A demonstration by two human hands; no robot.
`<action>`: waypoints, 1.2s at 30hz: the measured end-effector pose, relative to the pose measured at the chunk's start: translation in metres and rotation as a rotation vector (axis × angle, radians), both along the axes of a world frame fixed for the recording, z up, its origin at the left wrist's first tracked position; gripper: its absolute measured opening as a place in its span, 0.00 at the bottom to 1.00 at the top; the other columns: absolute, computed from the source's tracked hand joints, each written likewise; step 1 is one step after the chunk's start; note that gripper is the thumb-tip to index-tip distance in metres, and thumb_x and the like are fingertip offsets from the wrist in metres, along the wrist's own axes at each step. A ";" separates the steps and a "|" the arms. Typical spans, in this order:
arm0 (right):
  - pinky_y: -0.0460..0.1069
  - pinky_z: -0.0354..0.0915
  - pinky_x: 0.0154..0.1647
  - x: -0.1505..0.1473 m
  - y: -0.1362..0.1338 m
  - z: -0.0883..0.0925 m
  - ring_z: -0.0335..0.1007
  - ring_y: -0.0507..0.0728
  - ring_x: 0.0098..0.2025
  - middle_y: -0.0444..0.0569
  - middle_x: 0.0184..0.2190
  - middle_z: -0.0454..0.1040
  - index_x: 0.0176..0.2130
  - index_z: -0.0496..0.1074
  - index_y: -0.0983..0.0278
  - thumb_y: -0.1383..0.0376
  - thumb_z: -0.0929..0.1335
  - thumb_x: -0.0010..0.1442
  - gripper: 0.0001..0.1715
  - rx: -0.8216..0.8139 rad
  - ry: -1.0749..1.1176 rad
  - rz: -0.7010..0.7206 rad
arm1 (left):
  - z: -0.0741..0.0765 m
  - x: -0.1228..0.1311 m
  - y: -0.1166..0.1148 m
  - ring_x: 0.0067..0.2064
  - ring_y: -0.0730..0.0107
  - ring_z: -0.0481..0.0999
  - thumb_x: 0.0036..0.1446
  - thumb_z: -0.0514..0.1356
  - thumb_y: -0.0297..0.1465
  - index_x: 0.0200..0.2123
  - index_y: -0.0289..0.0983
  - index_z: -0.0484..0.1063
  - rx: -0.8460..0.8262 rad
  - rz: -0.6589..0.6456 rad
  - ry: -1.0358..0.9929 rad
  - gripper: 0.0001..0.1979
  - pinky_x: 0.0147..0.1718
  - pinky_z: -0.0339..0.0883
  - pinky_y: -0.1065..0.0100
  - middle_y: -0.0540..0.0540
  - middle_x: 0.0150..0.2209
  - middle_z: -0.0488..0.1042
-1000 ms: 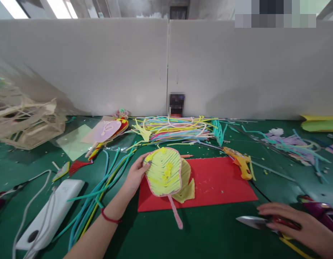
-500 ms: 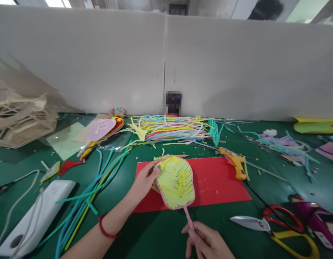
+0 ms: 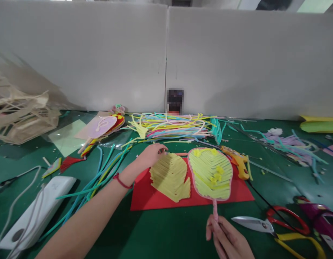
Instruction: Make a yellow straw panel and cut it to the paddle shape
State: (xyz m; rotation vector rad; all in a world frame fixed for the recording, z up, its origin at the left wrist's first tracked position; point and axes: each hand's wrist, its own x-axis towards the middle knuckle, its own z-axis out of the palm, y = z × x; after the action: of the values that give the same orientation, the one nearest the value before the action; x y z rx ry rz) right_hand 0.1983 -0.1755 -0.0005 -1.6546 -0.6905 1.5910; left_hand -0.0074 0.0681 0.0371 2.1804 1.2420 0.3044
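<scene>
My right hand (image 3: 228,240) is closed round the pink handle of a yellow woven fan (image 3: 211,173) with a pink rim. It holds the fan over the right half of a red sheet (image 3: 144,198). A second yellow woven piece (image 3: 170,176), without a rim, lies on the sheet's left half. My left hand (image 3: 151,154) reaches to the far end of that piece, fingers curled and pinched at something small I cannot make out. A red string circles that wrist.
A pile of coloured foam strips (image 3: 173,127) lies at the back by the white partition. An orange glue gun (image 3: 238,162) sits right of the fan. Scissors (image 3: 274,225) lie at the right front. A white device (image 3: 36,212) with cables and long teal strips (image 3: 96,187) lie left.
My right hand has carried the rimmed fan to the right, uncovering the rimless woven piece. My left hand let go of the fan and moved up to that piece's far end.
</scene>
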 end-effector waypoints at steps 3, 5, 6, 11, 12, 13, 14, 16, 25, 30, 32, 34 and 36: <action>0.41 0.44 0.15 0.006 -0.002 -0.003 0.48 0.42 0.16 0.43 0.23 0.68 0.32 0.68 0.64 0.38 0.66 0.47 0.32 -0.003 -0.004 0.009 | 0.000 0.004 0.006 0.36 0.65 0.75 0.53 0.57 0.31 0.38 0.34 0.75 -0.027 -0.025 0.014 0.10 0.36 0.66 0.68 0.43 0.36 0.78; 0.41 0.46 0.15 0.008 -0.004 -0.005 0.49 0.43 0.16 0.44 0.24 0.67 0.31 0.68 0.64 0.38 0.66 0.47 0.32 -0.003 -0.004 -0.003 | -0.002 0.004 0.009 0.35 0.65 0.75 0.52 0.58 0.30 0.36 0.34 0.75 -0.041 -0.028 0.018 0.10 0.34 0.65 0.68 0.43 0.34 0.78; 0.41 0.46 0.14 0.010 -0.005 -0.006 0.50 0.43 0.16 0.44 0.23 0.68 0.31 0.68 0.64 0.37 0.66 0.47 0.32 -0.001 -0.004 -0.009 | -0.003 0.004 0.010 0.35 0.65 0.75 0.51 0.58 0.30 0.35 0.34 0.75 -0.048 -0.029 0.019 0.10 0.34 0.65 0.68 0.44 0.33 0.78; 0.41 0.51 0.15 0.015 -0.007 -0.010 0.53 0.44 0.16 0.45 0.24 0.69 0.33 0.70 0.64 0.38 0.68 0.45 0.32 0.007 -0.004 -0.059 | -0.004 0.003 0.013 0.36 0.65 0.74 0.52 0.56 0.31 0.32 0.35 0.75 -0.092 -0.058 0.032 0.09 0.35 0.63 0.68 0.44 0.34 0.77; 0.41 0.51 0.15 0.016 -0.006 -0.010 0.54 0.44 0.16 0.45 0.24 0.69 0.33 0.70 0.63 0.39 0.68 0.46 0.32 0.009 -0.009 -0.070 | -0.003 0.003 0.013 0.36 0.65 0.74 0.52 0.56 0.32 0.32 0.35 0.74 -0.104 -0.073 0.035 0.09 0.34 0.63 0.69 0.45 0.33 0.77; 0.41 0.51 0.15 0.016 -0.006 -0.009 0.53 0.44 0.16 0.45 0.24 0.69 0.33 0.70 0.64 0.39 0.68 0.46 0.32 0.011 -0.017 -0.075 | -0.001 0.004 0.012 0.35 0.66 0.74 0.52 0.56 0.32 0.32 0.35 0.74 -0.117 -0.090 0.038 0.09 0.34 0.63 0.69 0.45 0.33 0.77; 0.41 0.50 0.14 0.016 -0.005 -0.009 0.52 0.44 0.16 0.45 0.24 0.69 0.33 0.70 0.64 0.39 0.68 0.47 0.31 0.017 -0.030 -0.077 | 0.000 0.004 0.012 0.35 0.66 0.73 0.52 0.57 0.33 0.33 0.35 0.74 -0.131 -0.108 0.040 0.09 0.34 0.62 0.70 0.46 0.33 0.77; 0.41 0.47 0.13 0.016 -0.003 -0.007 0.50 0.43 0.14 0.45 0.23 0.69 0.32 0.70 0.64 0.39 0.67 0.47 0.31 0.027 -0.055 -0.075 | 0.004 0.006 0.012 0.33 0.68 0.72 0.51 0.57 0.34 0.34 0.35 0.74 -0.155 -0.142 0.049 0.10 0.31 0.61 0.70 0.47 0.32 0.76; 0.41 0.48 0.13 0.014 -0.002 -0.007 0.50 0.43 0.14 0.46 0.23 0.70 0.32 0.71 0.64 0.38 0.68 0.45 0.33 0.023 -0.071 -0.075 | 0.028 0.003 0.015 0.25 0.76 0.57 0.53 0.56 0.38 0.23 0.36 0.66 -0.231 -0.290 0.047 0.12 0.23 0.49 0.72 0.54 0.22 0.58; 0.42 0.52 0.13 0.015 -0.003 -0.008 0.53 0.46 0.16 0.47 0.24 0.71 0.32 0.72 0.63 0.38 0.69 0.43 0.32 -0.003 -0.065 -0.118 | 0.073 -0.005 -0.001 0.28 0.75 0.60 0.54 0.56 0.40 0.27 0.38 0.68 -0.296 -0.352 -0.040 0.12 0.26 0.53 0.73 0.54 0.26 0.63; 0.42 0.55 0.14 0.016 -0.003 -0.006 0.54 0.46 0.17 0.48 0.25 0.72 0.32 0.72 0.63 0.39 0.69 0.44 0.31 -0.002 -0.086 -0.123 | 0.087 -0.006 -0.008 0.28 0.75 0.60 0.54 0.56 0.41 0.28 0.38 0.69 -0.318 -0.360 -0.077 0.13 0.26 0.54 0.73 0.54 0.26 0.64; 0.43 0.56 0.14 0.016 -0.002 -0.005 0.54 0.47 0.16 0.49 0.25 0.72 0.31 0.72 0.63 0.40 0.70 0.43 0.30 0.007 -0.094 -0.132 | 0.090 -0.005 -0.012 0.28 0.74 0.62 0.54 0.56 0.42 0.28 0.38 0.70 -0.359 -0.366 -0.106 0.13 0.26 0.54 0.74 0.53 0.26 0.65; 0.43 0.57 0.13 0.016 -0.002 -0.005 0.54 0.47 0.16 0.49 0.24 0.73 0.31 0.72 0.63 0.40 0.71 0.40 0.32 0.025 -0.075 -0.150 | 0.080 -0.003 -0.012 0.30 0.73 0.64 0.54 0.56 0.41 0.30 0.38 0.72 -0.391 -0.386 -0.096 0.12 0.26 0.56 0.74 0.53 0.27 0.68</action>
State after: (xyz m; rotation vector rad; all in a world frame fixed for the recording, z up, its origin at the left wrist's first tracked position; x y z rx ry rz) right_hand 0.2144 -0.1771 -0.0053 -1.7127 -0.6066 1.4158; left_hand -0.0108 0.0565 0.1168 1.9792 0.7313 0.0029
